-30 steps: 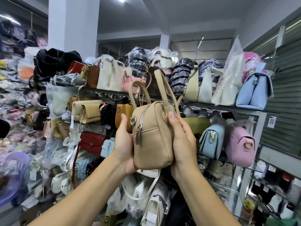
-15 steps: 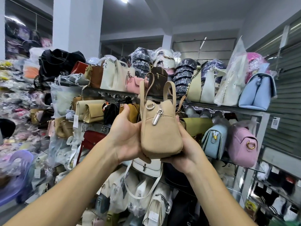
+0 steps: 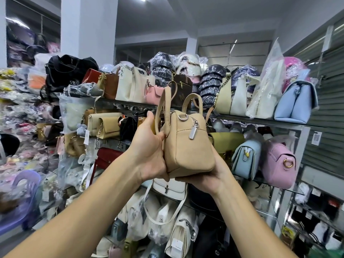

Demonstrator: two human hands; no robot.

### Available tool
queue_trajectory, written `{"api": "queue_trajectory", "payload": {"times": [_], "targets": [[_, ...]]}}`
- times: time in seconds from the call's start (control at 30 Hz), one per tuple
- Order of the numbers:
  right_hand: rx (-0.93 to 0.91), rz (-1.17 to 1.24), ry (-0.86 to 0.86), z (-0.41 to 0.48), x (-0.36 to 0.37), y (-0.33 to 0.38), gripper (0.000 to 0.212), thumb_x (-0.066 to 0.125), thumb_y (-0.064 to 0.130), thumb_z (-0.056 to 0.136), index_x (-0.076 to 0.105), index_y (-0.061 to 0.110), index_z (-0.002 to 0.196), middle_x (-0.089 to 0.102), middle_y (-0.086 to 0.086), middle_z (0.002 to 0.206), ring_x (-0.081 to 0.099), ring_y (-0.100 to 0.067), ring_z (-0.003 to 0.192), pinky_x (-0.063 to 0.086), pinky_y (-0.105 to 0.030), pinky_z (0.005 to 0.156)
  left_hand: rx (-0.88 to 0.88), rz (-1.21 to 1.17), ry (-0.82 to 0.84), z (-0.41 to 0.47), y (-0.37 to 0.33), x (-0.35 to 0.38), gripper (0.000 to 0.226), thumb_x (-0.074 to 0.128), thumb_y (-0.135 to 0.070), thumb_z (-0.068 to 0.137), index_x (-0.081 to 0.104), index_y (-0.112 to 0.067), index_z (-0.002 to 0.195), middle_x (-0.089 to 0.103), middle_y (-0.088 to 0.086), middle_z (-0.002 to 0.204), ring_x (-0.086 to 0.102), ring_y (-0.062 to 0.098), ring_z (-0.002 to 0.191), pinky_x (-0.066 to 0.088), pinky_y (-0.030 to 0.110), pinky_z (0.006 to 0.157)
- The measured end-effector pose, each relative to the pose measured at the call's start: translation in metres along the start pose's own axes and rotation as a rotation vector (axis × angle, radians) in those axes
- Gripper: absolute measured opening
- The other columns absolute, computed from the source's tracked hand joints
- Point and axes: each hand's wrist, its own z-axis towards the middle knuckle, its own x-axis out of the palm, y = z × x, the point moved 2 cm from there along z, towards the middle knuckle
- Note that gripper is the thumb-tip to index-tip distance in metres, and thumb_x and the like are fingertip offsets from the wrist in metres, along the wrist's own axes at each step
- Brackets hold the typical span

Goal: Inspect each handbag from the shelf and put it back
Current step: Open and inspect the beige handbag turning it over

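**While We Hold the Tan Handbag Before the Shelf**

As we face the crowded shelf, both our forearms reach forward and upward and meet at the tan handbag. It is held upright in the air, clear of the tiers. Our left hand clasps its side, thumb raised. Our right hand cups its base from below, its fingers wrapped out of sight behind. A silver zip pull hangs on the near end.

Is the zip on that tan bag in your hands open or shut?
Shut, it seems: the tan handbag shows no gap along its top, and its silver zip pull hangs at the near end.
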Motion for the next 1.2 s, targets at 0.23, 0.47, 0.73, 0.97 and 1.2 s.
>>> {"api": "queue_trajectory", "payload": {"times": [0.23,0.47,0.73,0.97,1.2], "targets": [[-0.152,-0.014,-0.018,0.0,0.012,-0.006,0.064,0.067,0.07,0.063,0.077,0.028,0.11,0.079,-0.002,0.109,0.074,-0.026,0.098,0.056,-0.039,0.082,0.131,0.151,-0.04,0.004,0.006,0.009,0.049,0.051,-0.058,0.096,0.076,-0.016,0.101,0.078,0.007,0.091,0.076,0.021,0.074,0.062,0.032,0.067],[-0.39,0.039,-0.137,0.011,0.015,-0.006,0.057,0.072,0.055,0.085,0.07,0.014,0.124,0.078,-0.009,0.112,0.072,-0.035,0.11,0.056,-0.059,0.096,0.287,0.346,-0.362,0.021,0.004,-0.002,0.064,0.057,-0.071,0.088,0.072,-0.014,0.114,0.078,0.004,0.104,0.074,0.022,0.094,0.059,0.04,0.091],[-0.943,-0.29,-0.385,0.001,0.02,-0.011,0.051,0.071,0.07,0.076,0.057,0.052,0.122,0.051,0.009,0.141,0.046,-0.008,0.137,0.038,-0.041,0.119,0.509,0.495,-0.244,0.011,0.01,0.0,0.052,0.092,-0.044,0.063,0.076,-0.02,0.106,0.079,-0.008,0.097,0.075,0.009,0.095,0.059,0.03,0.086],[-1.077,-0.318,-0.527,0.004,-0.018,0.026,0.019,0.062,0.048,0.096,0.058,0.041,0.114,0.048,0.002,0.126,0.058,-0.009,0.112,0.045,-0.029,0.106,0.554,0.314,-0.197,0.01,-0.009,-0.03,0.033,0.082,-0.02,0.074,0.077,-0.01,0.105,0.079,0.009,0.101,0.075,0.024,0.095,0.061,0.035,0.076],[-0.336,-0.299,-0.013,0.012,-0.037,0.043,0.061,0.053,0.071,0.088,0.071,0.03,0.128,0.075,0.004,0.122,0.068,-0.023,0.118,0.051,-0.048,0.1,0.465,0.301,-0.016,0.018,-0.014,-0.059,0.051,0.081,-0.035,0.065,0.077,-0.012,0.111,0.074,0.015,0.117,0.07,0.031,0.11,0.054,0.045,0.099]]}}
